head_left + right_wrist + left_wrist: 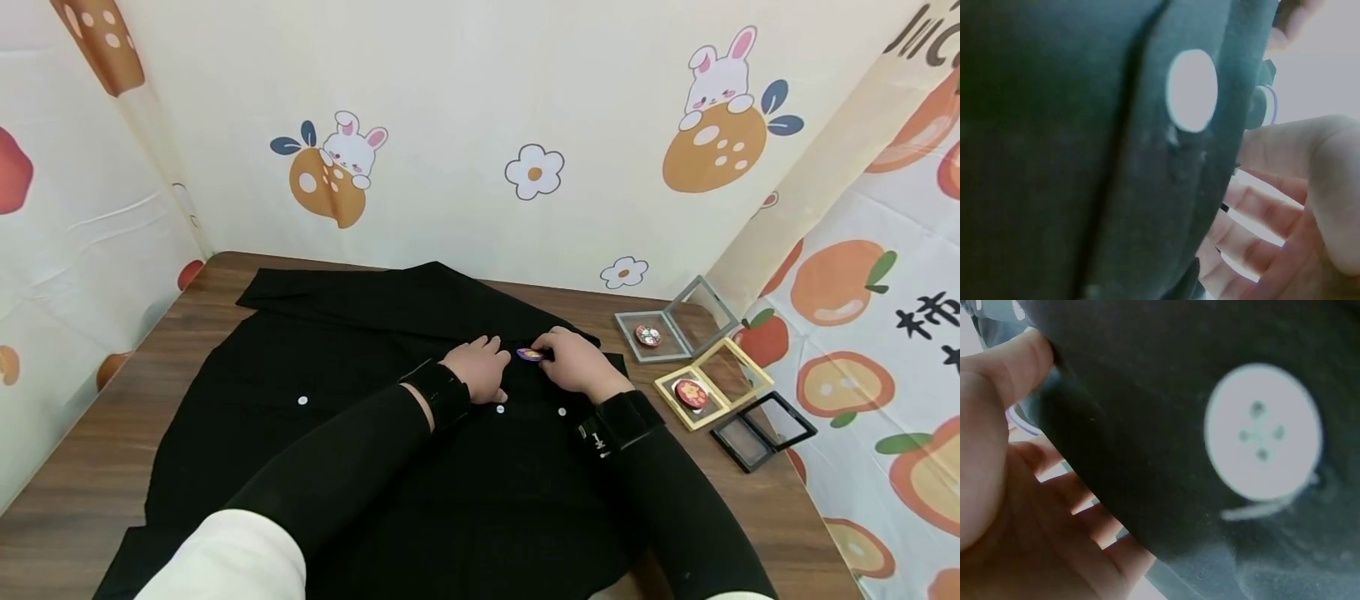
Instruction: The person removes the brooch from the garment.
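A black buttoned shirt [480, 475] lies spread over the wooden table. On its upper part, between my hands, is a small round purple badge [529, 355], tilted so that it looks like a thin oval. My right hand [576, 360] pinches the badge at its right side with thumb and fingers. My left hand [478, 367] rests on the cloth just left of it, fingers loosely spread. One white button [1264, 432] fills much of the left wrist view, and another button [1192, 91] shows in the right wrist view. The badge's back is hidden.
Three hinged cases stand open at the table's right: a grey case [637, 318] holding a round badge [648, 336], a yellow case [671, 385] holding a red badge [691, 394], and a black case [742, 444]. Printed cloth walls [450, 200] enclose the table's back and sides.
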### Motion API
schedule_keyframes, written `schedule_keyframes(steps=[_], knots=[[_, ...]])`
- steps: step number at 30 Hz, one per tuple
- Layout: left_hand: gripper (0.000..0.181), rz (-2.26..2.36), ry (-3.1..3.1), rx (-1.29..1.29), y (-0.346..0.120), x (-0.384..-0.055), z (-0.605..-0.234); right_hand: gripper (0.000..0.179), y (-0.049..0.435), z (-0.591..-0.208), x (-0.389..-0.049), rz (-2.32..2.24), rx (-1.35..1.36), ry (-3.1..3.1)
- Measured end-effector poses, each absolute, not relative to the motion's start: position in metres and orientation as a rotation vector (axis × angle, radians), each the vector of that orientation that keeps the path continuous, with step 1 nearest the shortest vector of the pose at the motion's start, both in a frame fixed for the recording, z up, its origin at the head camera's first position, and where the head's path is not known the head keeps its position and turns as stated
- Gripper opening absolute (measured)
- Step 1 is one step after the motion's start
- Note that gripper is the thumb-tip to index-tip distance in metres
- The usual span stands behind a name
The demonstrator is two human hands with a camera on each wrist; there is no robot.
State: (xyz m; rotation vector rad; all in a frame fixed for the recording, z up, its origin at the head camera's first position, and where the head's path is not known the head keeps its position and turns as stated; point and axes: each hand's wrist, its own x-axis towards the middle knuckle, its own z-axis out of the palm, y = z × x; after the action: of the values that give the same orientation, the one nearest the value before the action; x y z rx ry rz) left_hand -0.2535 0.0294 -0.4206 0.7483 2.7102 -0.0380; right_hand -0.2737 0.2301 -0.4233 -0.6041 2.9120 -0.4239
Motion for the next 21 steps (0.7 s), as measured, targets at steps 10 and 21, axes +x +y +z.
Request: schedule_keyframes(steps=[10, 21], knots=[[0.071, -0.064, 2.744, 0.676, 0.036, -0.253, -0.415, 0.025, 0.235, -0.420, -0.281, -0.542, -0.487, 2.861], [0.073, -0.039, 2.765, 0.680, 0.035, -0.250, -0.414, 0.020, 0.233, -0.422, -0.285, -0.676, -0.460, 2.900]])
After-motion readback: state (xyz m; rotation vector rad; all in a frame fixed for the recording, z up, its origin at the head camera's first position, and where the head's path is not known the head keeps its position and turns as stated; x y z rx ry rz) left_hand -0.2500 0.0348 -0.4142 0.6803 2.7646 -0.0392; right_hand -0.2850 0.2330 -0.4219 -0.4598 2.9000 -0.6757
